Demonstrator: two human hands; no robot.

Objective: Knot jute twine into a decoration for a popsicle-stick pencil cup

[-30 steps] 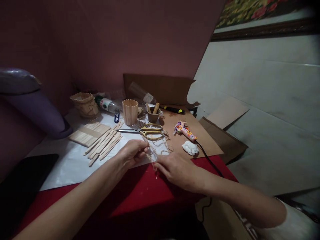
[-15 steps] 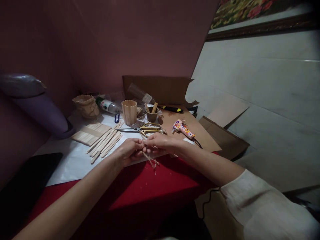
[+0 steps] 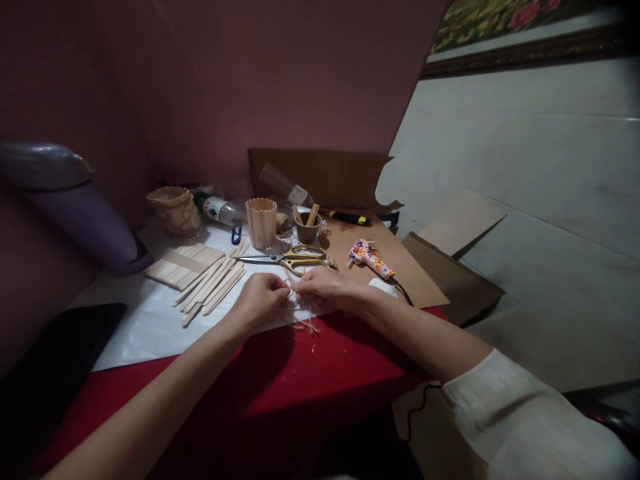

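My left hand [image 3: 264,295] and my right hand [image 3: 320,287] face each other over the front edge of the white sheet, fingertips a little apart. Both are closed in a pinch on a thin strand of twine [image 3: 306,325], whose frayed ends hang over the red cloth. Just behind my hands lie gold-handled scissors [image 3: 285,258], blades pointing left. Left of my left hand are several loose wooden craft sticks [image 3: 213,285] and a banded bundle of sticks [image 3: 184,265]. To the right of my right hand rests a flower-patterned glue gun [image 3: 373,259] on cardboard.
Behind the scissors stand a stick-covered cup [image 3: 261,224] and a small brown pot [image 3: 307,228] with sticks in it. A plastic bottle [image 3: 219,209], a woven-looking basket [image 3: 175,211] and a yellow-black cutter [image 3: 349,218] lie farther back. A dark flat object [image 3: 65,353] is at left.
My hands have moved slightly apart, and the twine between them shows more. The view has shifted a little; the things on the table have stayed in place.
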